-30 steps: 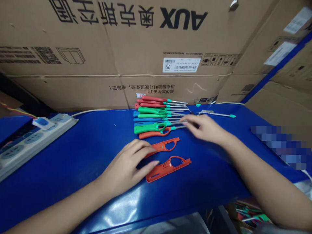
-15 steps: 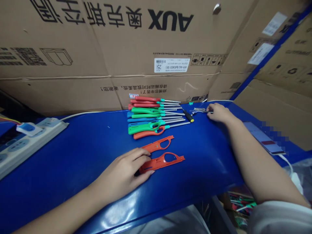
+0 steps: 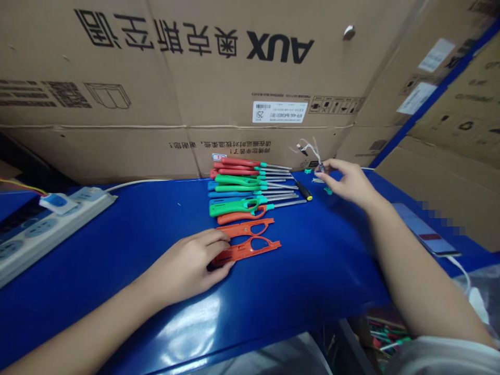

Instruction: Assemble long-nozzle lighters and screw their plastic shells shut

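My left hand (image 3: 191, 265) lies low over the table, fingers and thumb closed around the handle end of an orange lighter shell half (image 3: 250, 251). Just beyond it is a second orange shell half (image 3: 244, 229), partly under my fingertips. My right hand (image 3: 349, 182) pinches a small lighter part with thin white wires (image 3: 319, 156), raised a little off the table at the back. Small green plastic pieces (image 3: 328, 191) lie below that hand. A row of assembled lighters (image 3: 238, 188) with red, green, blue and orange handles and metal tubes lies between my hands.
A black and yellow screwdriver (image 3: 303, 190) lies by the lighter tubes. At the left is a white power strip (image 3: 50, 229); at the right, a phone (image 3: 417, 224) with a cable. Cardboard (image 3: 187, 104) walls the blue table's back. A box of coloured parts (image 3: 385, 333) stands below its front edge.
My right hand has picked up the wired part from the back of the table. My left hand and the orange shell halves have shifted slightly left and away from me.
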`<state>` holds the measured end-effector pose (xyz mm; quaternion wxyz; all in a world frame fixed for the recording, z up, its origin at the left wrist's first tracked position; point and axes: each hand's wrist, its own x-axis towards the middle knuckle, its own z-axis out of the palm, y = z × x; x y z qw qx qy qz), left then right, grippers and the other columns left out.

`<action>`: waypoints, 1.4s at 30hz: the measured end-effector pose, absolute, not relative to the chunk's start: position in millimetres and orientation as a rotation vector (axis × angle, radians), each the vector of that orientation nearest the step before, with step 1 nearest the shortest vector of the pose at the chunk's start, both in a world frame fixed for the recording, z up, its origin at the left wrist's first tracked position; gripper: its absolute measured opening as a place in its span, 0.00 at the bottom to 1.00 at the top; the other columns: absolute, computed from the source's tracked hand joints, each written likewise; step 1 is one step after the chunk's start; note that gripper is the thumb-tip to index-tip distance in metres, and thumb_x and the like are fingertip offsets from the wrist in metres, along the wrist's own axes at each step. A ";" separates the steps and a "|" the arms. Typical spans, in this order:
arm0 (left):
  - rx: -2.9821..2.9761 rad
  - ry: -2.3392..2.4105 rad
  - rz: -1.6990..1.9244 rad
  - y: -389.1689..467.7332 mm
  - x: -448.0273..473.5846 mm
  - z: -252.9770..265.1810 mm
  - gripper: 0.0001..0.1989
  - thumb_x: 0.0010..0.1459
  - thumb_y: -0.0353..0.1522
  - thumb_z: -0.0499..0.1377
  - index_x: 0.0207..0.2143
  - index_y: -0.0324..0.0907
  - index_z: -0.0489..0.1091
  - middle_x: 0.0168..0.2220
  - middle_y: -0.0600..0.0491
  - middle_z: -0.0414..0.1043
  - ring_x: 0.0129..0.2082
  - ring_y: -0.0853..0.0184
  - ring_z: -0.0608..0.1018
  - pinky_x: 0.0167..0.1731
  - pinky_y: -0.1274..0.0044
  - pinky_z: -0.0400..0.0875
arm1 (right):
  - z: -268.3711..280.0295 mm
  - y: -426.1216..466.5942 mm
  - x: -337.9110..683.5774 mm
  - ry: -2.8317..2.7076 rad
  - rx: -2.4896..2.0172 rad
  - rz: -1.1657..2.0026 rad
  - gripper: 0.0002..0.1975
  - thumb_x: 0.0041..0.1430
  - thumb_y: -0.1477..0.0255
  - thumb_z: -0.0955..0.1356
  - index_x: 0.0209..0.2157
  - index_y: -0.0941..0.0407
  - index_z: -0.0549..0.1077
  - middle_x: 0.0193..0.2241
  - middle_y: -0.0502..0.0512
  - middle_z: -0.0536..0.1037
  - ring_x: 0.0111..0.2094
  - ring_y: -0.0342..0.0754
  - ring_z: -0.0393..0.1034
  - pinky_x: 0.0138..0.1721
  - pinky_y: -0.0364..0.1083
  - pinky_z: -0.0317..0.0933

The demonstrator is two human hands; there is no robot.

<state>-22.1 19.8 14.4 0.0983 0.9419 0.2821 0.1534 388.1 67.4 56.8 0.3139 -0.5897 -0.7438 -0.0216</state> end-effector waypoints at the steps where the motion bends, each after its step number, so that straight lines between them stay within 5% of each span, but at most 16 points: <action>1: 2.793 0.843 0.435 20.5 -22.7 16.2 0.09 0.64 0.33 0.58 0.42 0.41 0.77 0.44 0.48 0.77 0.42 0.61 0.81 0.43 0.70 0.78 | 57.7 64.2 379.4 -2.001 -1.490 -0.055 0.11 0.63 0.62 0.66 0.36 0.55 0.74 0.37 0.60 0.81 0.40 0.55 0.76 0.45 0.51 0.67; 7: 2.841 0.861 0.336 25.2 -27.0 26.5 0.09 0.63 0.32 0.59 0.41 0.41 0.78 0.42 0.47 0.79 0.40 0.60 0.82 0.41 0.69 0.80 | 49.3 46.8 330.2 -2.208 -1.199 -0.028 0.12 0.68 0.66 0.64 0.45 0.54 0.77 0.44 0.58 0.82 0.44 0.54 0.78 0.48 0.52 0.69; 12: 2.929 0.763 0.642 28.0 -30.9 30.9 0.14 0.60 0.36 0.63 0.47 0.40 0.76 0.52 0.45 0.78 0.51 0.54 0.80 0.53 0.64 0.77 | 44.7 30.8 303.1 -2.360 -1.071 0.106 0.11 0.68 0.66 0.65 0.47 0.54 0.74 0.42 0.58 0.82 0.42 0.51 0.78 0.44 0.47 0.70; 16: 2.672 0.984 1.004 22.4 -25.2 27.6 0.17 0.62 0.36 0.63 0.52 0.42 0.69 0.49 0.49 0.78 0.47 0.62 0.82 0.49 0.72 0.78 | 46.2 20.8 294.3 -2.385 -1.086 0.214 0.09 0.67 0.65 0.67 0.45 0.54 0.71 0.37 0.55 0.81 0.35 0.47 0.77 0.37 0.44 0.68; 21: 2.545 0.949 0.989 9.5 -11.9 15.6 0.25 0.64 0.33 0.62 0.61 0.47 0.61 0.44 0.54 0.78 0.40 0.68 0.82 0.44 0.78 0.79 | 43.7 16.3 286.3 -2.472 -1.063 0.327 0.08 0.69 0.65 0.65 0.45 0.54 0.71 0.39 0.55 0.81 0.38 0.47 0.77 0.39 0.44 0.67; 31: 2.534 0.851 1.133 7.5 -7.7 17.2 0.07 0.64 0.30 0.63 0.44 0.41 0.77 0.36 0.52 0.81 0.34 0.70 0.81 0.38 0.81 0.77 | 44.4 15.3 279.7 -2.608 -0.907 0.747 0.12 0.71 0.67 0.63 0.46 0.55 0.77 0.43 0.57 0.77 0.44 0.47 0.72 0.46 0.45 0.65; 42: 2.626 0.821 0.800 23.4 -15.5 10.0 0.11 0.69 0.29 0.56 0.48 0.40 0.76 0.41 0.49 0.77 0.40 0.68 0.80 0.42 0.77 0.76 | 42.6 22.7 287.6 -2.579 -1.103 0.862 0.07 0.66 0.68 0.67 0.39 0.55 0.77 0.36 0.54 0.80 0.35 0.45 0.73 0.36 0.43 0.63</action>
